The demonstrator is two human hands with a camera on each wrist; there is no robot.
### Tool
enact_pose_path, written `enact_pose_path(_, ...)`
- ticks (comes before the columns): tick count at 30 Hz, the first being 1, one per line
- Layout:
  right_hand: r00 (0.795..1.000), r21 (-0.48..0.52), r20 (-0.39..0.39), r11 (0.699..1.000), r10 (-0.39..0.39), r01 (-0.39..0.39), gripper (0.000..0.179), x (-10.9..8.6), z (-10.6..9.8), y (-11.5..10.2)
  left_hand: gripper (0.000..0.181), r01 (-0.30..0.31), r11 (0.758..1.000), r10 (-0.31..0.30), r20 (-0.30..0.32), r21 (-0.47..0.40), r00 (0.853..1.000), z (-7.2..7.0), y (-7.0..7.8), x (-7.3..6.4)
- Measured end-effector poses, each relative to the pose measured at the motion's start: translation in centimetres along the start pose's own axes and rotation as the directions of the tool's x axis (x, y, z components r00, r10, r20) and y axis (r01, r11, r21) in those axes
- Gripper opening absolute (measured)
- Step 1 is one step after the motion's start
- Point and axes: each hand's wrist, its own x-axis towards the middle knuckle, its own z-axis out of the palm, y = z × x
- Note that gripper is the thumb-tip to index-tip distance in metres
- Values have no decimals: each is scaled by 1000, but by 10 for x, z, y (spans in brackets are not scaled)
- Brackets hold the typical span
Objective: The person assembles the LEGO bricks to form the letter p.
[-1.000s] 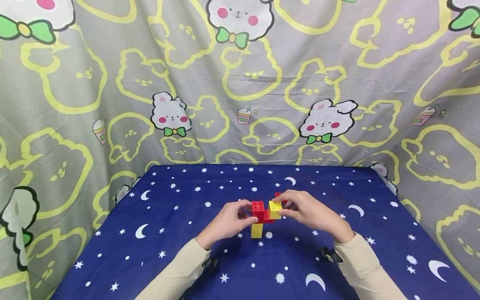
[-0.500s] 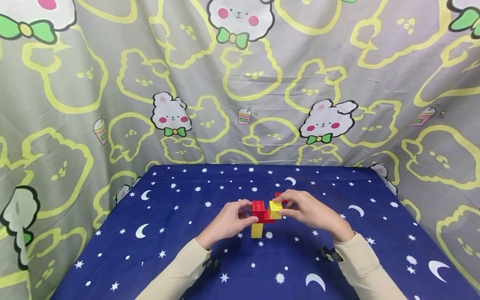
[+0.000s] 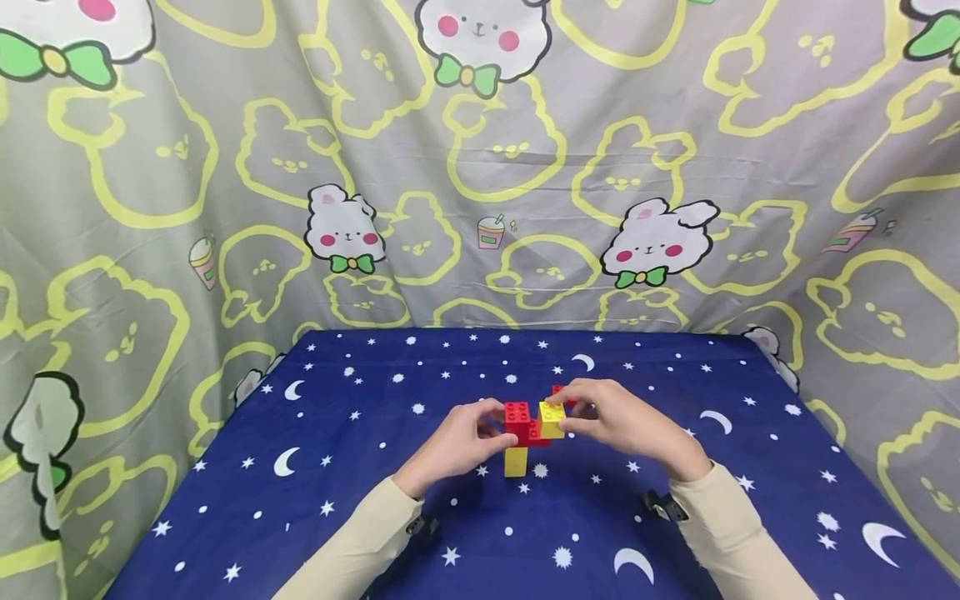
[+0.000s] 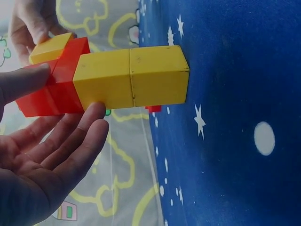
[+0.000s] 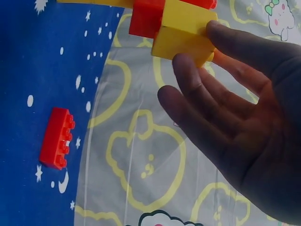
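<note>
A toy brick build stands upright on the cloth, two stacked yellow bricks (image 4: 131, 77) at its base. A longer red brick (image 3: 535, 432) lies across them, sticking out to the right. On its left end sits a square red brick (image 3: 517, 417), held between the thumb and fingers of my left hand (image 3: 459, 442). My right hand (image 3: 618, 423) pinches a yellow brick (image 3: 551, 420) at the red brick's right end. In the right wrist view, thumb and fingertips are on that yellow brick (image 5: 183, 35). Whether it is fully pressed down I cannot tell.
A loose red brick (image 5: 57, 139) lies on the table behind my right hand, mostly hidden in the head view. Dark blue star-print cloth (image 3: 375, 533) covers the table. A patterned grey curtain (image 3: 420, 167) hangs around the back and sides.
</note>
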Motion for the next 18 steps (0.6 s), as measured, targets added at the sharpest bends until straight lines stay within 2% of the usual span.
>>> enact_pose_path(8,999,-47,9,998,-36,36,31,2,-4,1,37,-7,1000,7,4,-8,1000,-1,-1,1)
enact_pose_path(14,1000,-33,19,999,-3,4,33,1,-9,1,37,2,1000,-2,9,-16,1000,-2,0,1)
enact_pose_path(18,999,-9,-17,1000,27,-27,34,1,-14,3,37,12,1000,-12,10,-14,1000,-1,1,1)
